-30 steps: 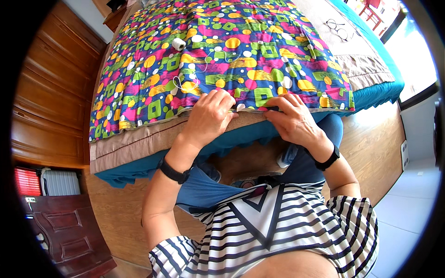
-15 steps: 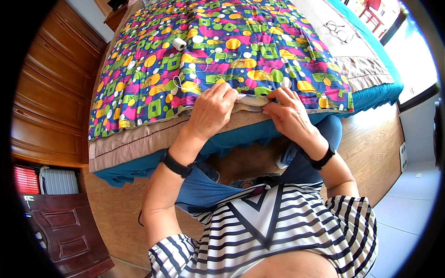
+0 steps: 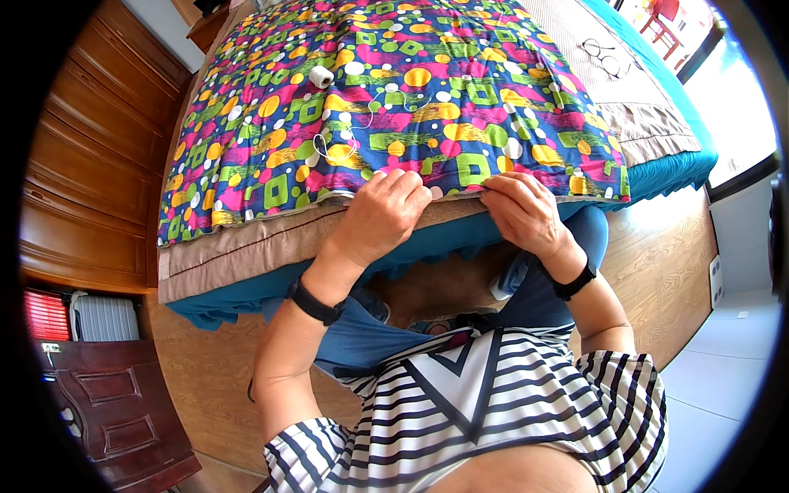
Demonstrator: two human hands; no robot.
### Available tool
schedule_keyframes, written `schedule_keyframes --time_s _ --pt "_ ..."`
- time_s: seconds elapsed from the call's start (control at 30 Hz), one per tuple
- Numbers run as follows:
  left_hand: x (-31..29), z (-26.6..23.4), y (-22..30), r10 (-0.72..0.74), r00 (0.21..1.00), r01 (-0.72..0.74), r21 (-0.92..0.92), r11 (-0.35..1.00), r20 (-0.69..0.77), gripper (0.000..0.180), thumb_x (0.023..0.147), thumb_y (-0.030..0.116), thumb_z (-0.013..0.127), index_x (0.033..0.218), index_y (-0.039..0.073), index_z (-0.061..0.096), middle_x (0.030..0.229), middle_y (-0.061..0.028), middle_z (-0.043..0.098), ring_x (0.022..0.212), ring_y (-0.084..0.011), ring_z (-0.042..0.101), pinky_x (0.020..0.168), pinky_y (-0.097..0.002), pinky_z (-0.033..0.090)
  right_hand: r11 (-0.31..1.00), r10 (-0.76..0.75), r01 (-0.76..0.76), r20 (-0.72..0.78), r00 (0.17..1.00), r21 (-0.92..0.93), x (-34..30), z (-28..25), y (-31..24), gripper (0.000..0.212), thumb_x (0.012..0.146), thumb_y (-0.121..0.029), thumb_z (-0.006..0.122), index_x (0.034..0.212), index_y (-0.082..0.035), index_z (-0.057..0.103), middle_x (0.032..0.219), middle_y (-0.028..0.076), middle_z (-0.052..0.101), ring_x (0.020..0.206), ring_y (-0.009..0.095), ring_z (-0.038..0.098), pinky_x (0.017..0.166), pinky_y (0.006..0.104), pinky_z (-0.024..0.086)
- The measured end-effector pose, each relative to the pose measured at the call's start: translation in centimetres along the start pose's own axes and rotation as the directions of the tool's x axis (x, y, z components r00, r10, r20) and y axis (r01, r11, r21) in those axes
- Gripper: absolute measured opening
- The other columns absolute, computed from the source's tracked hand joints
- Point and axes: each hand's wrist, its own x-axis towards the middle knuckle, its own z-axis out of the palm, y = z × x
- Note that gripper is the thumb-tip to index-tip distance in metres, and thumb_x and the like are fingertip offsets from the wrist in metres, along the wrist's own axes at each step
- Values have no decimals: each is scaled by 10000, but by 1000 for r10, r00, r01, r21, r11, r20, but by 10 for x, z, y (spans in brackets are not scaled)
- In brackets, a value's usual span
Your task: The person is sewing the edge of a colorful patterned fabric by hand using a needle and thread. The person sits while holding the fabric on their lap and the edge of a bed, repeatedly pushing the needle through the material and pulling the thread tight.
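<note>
From where I stand, the left hand has its fingertips drawn together on the near hem of a printed cloth. The right hand pinches the same hem a little to the right, thumb against forefinger, a short stretch of edge between them. Whether anything fine sits inside either pinch, I can't tell. The cloth lies spread flat, pale along its edge, over a beige bedspread that shows past its near and right sides.

It looks soft, light for its spread and limp, wrinkling readily rather than slipping or breaking; I'd judge a fingertip hold on the hem best, with both hands keeping that stretch taut.

On the cloth, beyond the left hand, lies a white thread spool, its loose thread looping nearer the hem; that strand looks easy to tangle. Right of the cloth, on the bedspread, rest round-lensed eyeglasses, the most fragile thing here. A teal bed skirt hangs below the cloth's near edge.

I can read no brand, label or lettering; the cloth carries only dots, squares and brushy streaks.
</note>
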Motion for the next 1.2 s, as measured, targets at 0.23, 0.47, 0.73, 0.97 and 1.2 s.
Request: schedule_keyframes --time_s 0.23,0.47,0.73,0.97,1.2 --pt "8 6 16 23 1000 -24 143 989 3 258 776 93 704 1016 49 619 964 -78 589 876 -232 613 731 -348 507 999 -47 45 -80 996 -17 -1 1 2 255 703 -5 754 952 -19 700 1026 98 632 919 257 652 764 343 552" --pt "8 12 18 155 987 -141 228 964 -46 291 734 56 667 1021 7 657 951 -82 604 844 -221 613 701 -337 494 998 -62 62 -44 997 -5 -4 -1 4 265 715 -28 736 977 -18 694 1048 100 629 923 260 649 771 344 556" --pt "13 2 17 112 993 -105 174 979 -33 211 759 25 677 970 16 662 878 -78 621 800 -232 619 705 -358 488 987 1 9 63 998 -159 -25 -18 13 259 700 -44 700 958 -55 677 1108 89 616 1031 256 622 941 422 495" --pt "12 -17 11 91 996 -87 223 971 -7 198 754 2 655 952 18 645 885 -79 620 821 -225 621 748 -359 491 934 159 -141 28 987 -329 -63 -72 47 219 704 -20 689 914 -77 682 1142 65 627 1071 260 611 951 409 482" --pt "-1 -32 -21 69 998 -67 261 963 1 198 767 -10 677 961 7 637 892 -94 599 809 -252 617 749 -380 483 888 256 -267 -81 963 -374 -104 -103 65 264 695 53 690 927 -75 697 1140 77 652 1059 273 633 925 406 520"
